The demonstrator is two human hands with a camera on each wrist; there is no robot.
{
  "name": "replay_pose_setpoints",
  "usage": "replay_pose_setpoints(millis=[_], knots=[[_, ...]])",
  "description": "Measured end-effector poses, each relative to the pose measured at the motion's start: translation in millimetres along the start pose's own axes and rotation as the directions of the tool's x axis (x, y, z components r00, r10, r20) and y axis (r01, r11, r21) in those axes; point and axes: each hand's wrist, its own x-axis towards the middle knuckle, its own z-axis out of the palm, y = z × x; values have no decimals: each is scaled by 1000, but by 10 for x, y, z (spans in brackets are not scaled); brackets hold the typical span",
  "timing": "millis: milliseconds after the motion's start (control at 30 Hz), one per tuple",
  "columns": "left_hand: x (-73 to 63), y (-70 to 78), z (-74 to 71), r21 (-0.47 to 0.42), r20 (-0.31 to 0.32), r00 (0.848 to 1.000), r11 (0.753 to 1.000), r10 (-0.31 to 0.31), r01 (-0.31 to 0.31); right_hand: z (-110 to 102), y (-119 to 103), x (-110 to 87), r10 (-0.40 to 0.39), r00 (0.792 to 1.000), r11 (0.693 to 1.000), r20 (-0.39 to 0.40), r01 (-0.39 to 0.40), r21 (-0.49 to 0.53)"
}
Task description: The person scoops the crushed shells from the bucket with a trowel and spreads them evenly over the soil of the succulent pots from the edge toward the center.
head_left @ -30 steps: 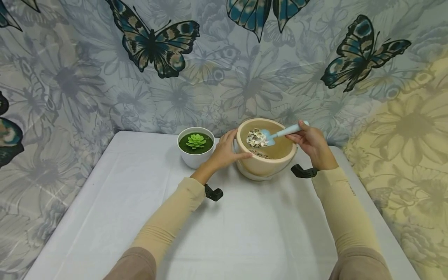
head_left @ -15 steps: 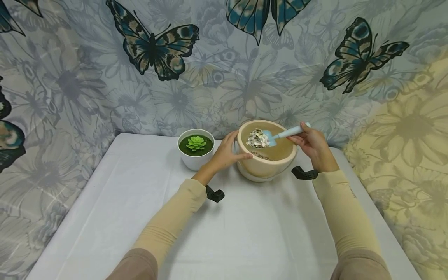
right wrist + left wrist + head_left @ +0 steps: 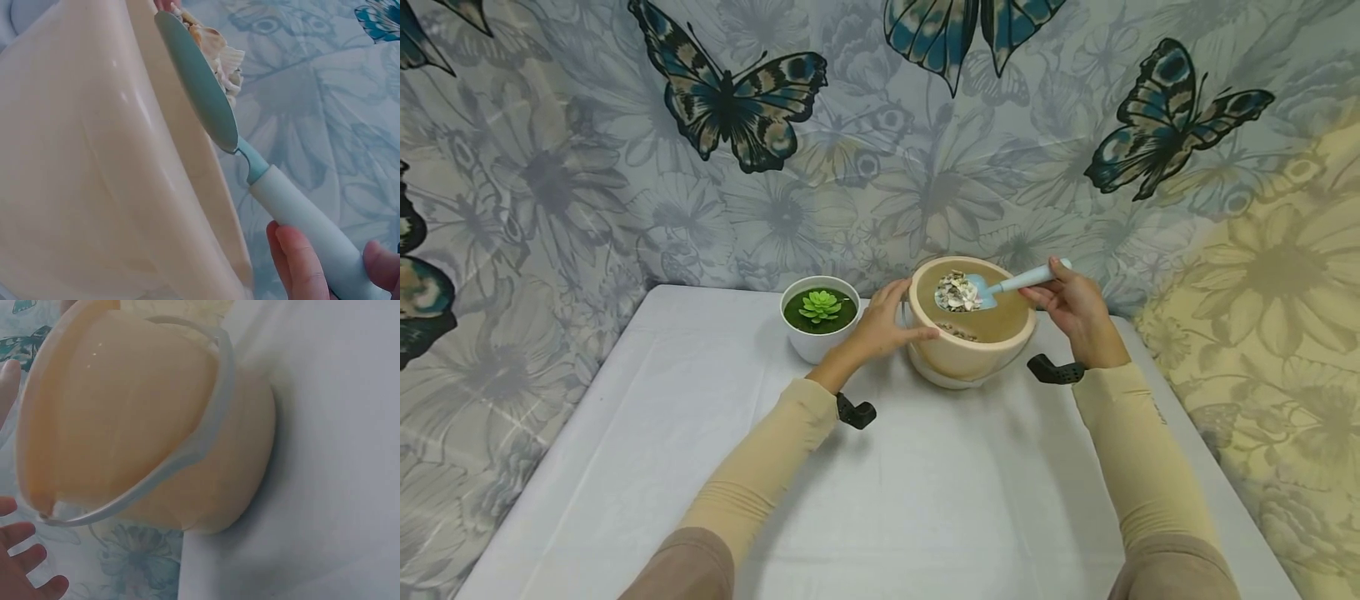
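Left hand spread against the bucket, right hand pinching the scoop. The bucket stands near the far edge of the tabletop; over its mouth, best hold the scoop level, lest shells slide off.

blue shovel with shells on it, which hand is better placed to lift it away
Probably the right hand: it holds the shovel by its handle, shells heaped on the blade. The left hand is at the bucket instead.
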Motion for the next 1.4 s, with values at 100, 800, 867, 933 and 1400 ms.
replay_pose_setpoints(millis=[100,800,867,933,1400], knots=[[-12,22,-63,23,-8,1000,1000,16,-16,8,-11,-13,-6,1000,1000,3,6,-3],[-181,-85,-515,84,-57,997,995,-56,61,189,-32,-61,-67,998,996,13,68,-53],[-197,-104,-555,91,-58,997,994,-57,62,236,-29,-69,-65,998,997,15,66,-32],[-216,-114,-597,95,-57,996,993,-62,67,287,-24,-74,-60,998,998,27,60,-9],[-350,-250,-864,86,-110,991,992,-81,91,635,130,-11,-47,994,997,96,40,72]])
